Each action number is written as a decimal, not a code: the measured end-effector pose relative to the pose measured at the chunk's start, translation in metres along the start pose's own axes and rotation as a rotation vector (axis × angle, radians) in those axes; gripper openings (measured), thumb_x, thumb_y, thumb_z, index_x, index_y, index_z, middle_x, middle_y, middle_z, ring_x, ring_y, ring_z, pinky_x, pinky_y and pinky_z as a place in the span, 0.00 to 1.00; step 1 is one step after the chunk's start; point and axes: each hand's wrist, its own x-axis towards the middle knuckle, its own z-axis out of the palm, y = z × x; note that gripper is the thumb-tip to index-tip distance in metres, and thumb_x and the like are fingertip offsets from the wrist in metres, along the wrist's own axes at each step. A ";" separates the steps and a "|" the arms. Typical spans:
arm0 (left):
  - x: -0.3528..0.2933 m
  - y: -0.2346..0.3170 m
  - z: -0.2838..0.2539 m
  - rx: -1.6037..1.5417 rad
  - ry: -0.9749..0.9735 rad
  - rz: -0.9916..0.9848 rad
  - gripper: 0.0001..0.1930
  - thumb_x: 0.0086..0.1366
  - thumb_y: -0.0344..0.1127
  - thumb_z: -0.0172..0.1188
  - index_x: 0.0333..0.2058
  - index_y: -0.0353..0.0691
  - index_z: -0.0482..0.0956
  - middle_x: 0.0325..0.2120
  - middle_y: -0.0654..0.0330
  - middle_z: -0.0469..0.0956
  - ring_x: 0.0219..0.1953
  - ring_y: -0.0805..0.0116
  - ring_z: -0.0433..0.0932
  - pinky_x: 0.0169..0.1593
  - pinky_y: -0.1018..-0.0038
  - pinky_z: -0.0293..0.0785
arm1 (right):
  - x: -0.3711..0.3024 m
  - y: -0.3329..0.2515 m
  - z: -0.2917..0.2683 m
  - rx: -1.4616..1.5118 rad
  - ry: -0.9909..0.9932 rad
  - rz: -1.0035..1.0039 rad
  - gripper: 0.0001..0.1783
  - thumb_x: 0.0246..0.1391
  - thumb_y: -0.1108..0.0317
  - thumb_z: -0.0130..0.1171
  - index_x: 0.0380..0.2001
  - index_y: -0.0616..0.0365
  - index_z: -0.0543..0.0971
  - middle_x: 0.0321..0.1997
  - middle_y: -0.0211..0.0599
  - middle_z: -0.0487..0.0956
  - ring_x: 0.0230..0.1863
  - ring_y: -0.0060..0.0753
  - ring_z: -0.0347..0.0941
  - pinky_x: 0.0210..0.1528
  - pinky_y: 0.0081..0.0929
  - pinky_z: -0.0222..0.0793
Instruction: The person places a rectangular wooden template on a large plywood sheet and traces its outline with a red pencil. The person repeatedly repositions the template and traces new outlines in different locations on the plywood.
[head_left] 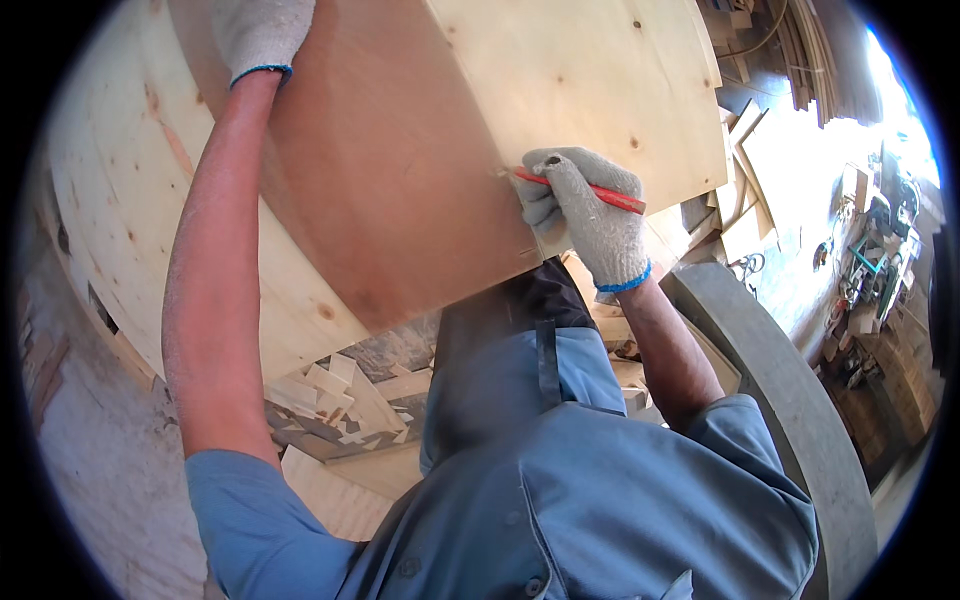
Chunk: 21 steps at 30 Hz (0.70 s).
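My right hand [598, 220], in a grey-white knit glove with a blue cuff, is closed around a red pencil [620, 200]. The pencil's tip end points left, at the right edge of a reddish-brown board [390, 170], close to its near corner. This board lies flat on a pale, knotty plywood sheet [590, 85], which shows on both sides of it. Far up at the left, my left hand [262, 35] in a matching glove rests over the brown board's left edge. Its fingers are cut off by the top of the picture.
Wood offcuts [350, 395] lie below the plywood's near edge, in front of my body. A curved grey slab [775, 360] stands by my right arm. Farther right are a pile of tools and scraps [880, 245] and stacked wood strips [800, 55].
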 end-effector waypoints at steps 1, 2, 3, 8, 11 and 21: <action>0.001 -0.001 -0.003 -0.130 -0.074 -0.094 0.13 0.75 0.46 0.56 0.49 0.47 0.82 0.49 0.63 0.82 0.47 0.65 0.82 0.50 0.70 0.78 | 0.000 0.000 0.000 0.010 -0.012 -0.006 0.14 0.67 0.66 0.57 0.45 0.65 0.84 0.33 0.33 0.84 0.28 0.21 0.78 0.32 0.21 0.74; -0.002 -0.004 0.002 0.017 0.027 0.008 0.13 0.75 0.46 0.56 0.48 0.47 0.81 0.49 0.62 0.82 0.47 0.64 0.82 0.50 0.69 0.78 | 0.000 0.001 0.001 0.035 -0.007 -0.027 0.14 0.67 0.66 0.57 0.46 0.65 0.84 0.34 0.33 0.84 0.29 0.21 0.78 0.32 0.21 0.74; -0.007 -0.008 0.010 0.164 0.128 0.110 0.13 0.75 0.46 0.56 0.48 0.47 0.81 0.48 0.61 0.82 0.47 0.64 0.82 0.50 0.69 0.78 | 0.001 0.002 0.003 0.060 -0.002 -0.047 0.13 0.67 0.66 0.58 0.46 0.65 0.84 0.34 0.33 0.85 0.29 0.21 0.78 0.33 0.21 0.74; -0.005 -0.006 0.010 0.009 -0.017 0.045 0.13 0.76 0.47 0.56 0.48 0.47 0.81 0.48 0.60 0.82 0.46 0.63 0.82 0.49 0.68 0.78 | 0.005 -0.002 0.003 -0.109 -0.066 -0.132 0.13 0.71 0.71 0.52 0.50 0.68 0.82 0.36 0.38 0.84 0.33 0.22 0.79 0.35 0.21 0.77; -0.017 -0.006 0.025 0.167 0.110 0.049 0.15 0.76 0.49 0.56 0.49 0.47 0.81 0.48 0.60 0.82 0.46 0.62 0.82 0.49 0.68 0.78 | 0.005 0.001 -0.003 -0.310 -0.134 -0.254 0.14 0.71 0.71 0.53 0.50 0.67 0.82 0.37 0.37 0.84 0.33 0.21 0.79 0.35 0.21 0.77; -0.006 -0.010 0.015 0.024 -0.034 0.002 0.18 0.74 0.51 0.56 0.51 0.44 0.81 0.48 0.59 0.83 0.47 0.60 0.81 0.51 0.65 0.76 | -0.008 0.014 -0.024 -0.339 -0.173 -0.264 0.13 0.71 0.71 0.54 0.51 0.66 0.82 0.39 0.37 0.85 0.37 0.20 0.80 0.37 0.21 0.77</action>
